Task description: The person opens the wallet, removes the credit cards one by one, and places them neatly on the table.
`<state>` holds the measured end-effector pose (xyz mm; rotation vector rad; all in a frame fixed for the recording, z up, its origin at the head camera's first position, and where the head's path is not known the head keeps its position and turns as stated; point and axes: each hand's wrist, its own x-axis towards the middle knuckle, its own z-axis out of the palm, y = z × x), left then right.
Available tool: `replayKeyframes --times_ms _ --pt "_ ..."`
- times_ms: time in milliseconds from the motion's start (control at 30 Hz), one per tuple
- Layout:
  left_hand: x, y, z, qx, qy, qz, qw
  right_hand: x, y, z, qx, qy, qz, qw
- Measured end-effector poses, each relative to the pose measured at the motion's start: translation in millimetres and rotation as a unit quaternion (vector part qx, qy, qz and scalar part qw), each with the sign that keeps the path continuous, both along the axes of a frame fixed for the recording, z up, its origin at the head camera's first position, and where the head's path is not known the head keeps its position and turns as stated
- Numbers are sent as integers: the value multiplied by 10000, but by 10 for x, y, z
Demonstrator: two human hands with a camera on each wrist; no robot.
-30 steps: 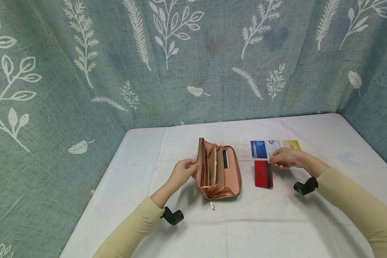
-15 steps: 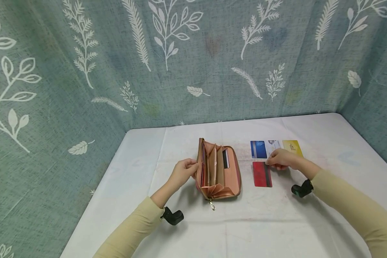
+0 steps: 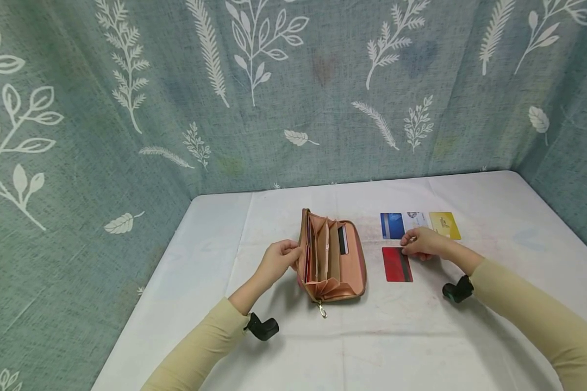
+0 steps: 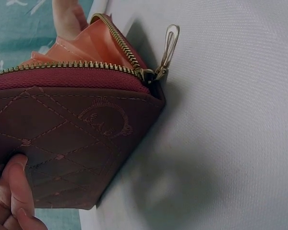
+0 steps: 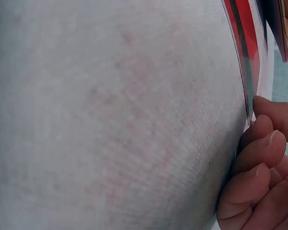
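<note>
My left hand (image 3: 280,260) grips the left side of an unzipped peach-lined wallet (image 3: 348,282), holding that side upright. In the left wrist view the wallet's dark stitched cover (image 4: 62,129) shows, a fingertip pressed against it. A gold zipper with a pull (image 4: 169,48) runs along its edge. My right hand (image 3: 428,243) pinches the top right corner of a red card (image 3: 393,266) with a dark stripe, right of the wallet. The right wrist view shows thumb and curled fingers at the corner of this red card (image 5: 247,33), which lies at the table surface.
Behind the red card lie a blue card (image 3: 392,226), a white card (image 3: 414,218) and a yellow card (image 3: 445,224) in a row. Another card (image 3: 342,240) sits in a wallet slot. A leaf-patterned curtain (image 3: 323,108) borders the white table (image 3: 293,358).
My right hand has shifted slightly left with the red card, whose top edge has come down toward me and whose tilt has changed. The left hand and wallet have stayed put.
</note>
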<state>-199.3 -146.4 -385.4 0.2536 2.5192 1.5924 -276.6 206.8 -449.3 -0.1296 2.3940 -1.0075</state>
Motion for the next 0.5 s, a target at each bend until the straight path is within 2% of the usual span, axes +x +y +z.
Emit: replayKeyframes --times_ms 500 --pt "1 -15 -19 -18 90 8 10000 -3 -17 -32 49 62 18 10000"
